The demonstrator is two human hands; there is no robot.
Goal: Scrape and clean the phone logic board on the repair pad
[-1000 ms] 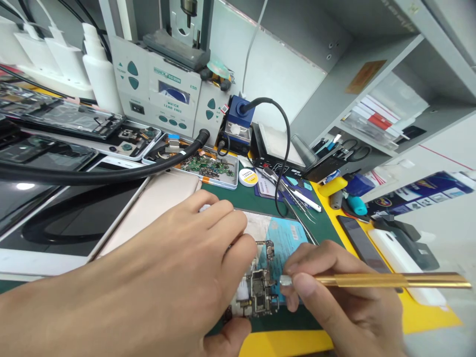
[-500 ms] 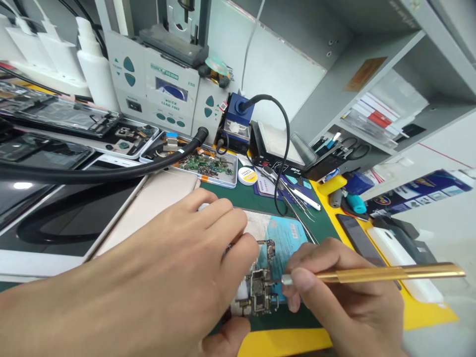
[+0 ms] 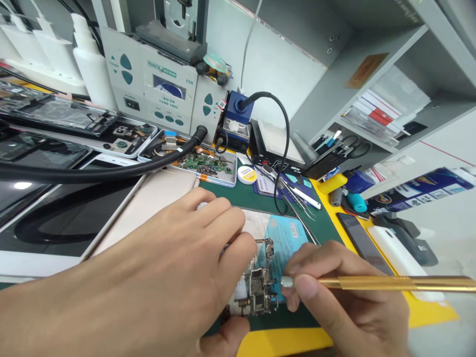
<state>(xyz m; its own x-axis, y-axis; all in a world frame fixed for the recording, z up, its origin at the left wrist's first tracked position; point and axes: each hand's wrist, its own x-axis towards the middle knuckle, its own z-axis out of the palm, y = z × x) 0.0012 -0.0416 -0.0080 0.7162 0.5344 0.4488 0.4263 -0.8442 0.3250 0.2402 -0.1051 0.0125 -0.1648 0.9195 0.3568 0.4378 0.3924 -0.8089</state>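
A phone circuit board lies over a blue-and-white flat piece on the green mat. My left hand is closed, its fingers curled over the board's left side and its thumb at the lower edge. Those fingers hide part of the board. Between thumb and fingers, my right hand pinches a slim tool with a gold handle and a silver collar. Its narrow tip points left at the board's right edge; whether it touches, I cannot tell.
Behind the hands stand a grey soldering station and a tray of small boards. Tweezers and a round tin lie on the mat. A thick black hose crosses the left; phones lie at right.
The gold handle's far end has dropped and shifted right, leaving the tool nearly level. My right hand has moved slightly right and down. My left hand stays on the board.
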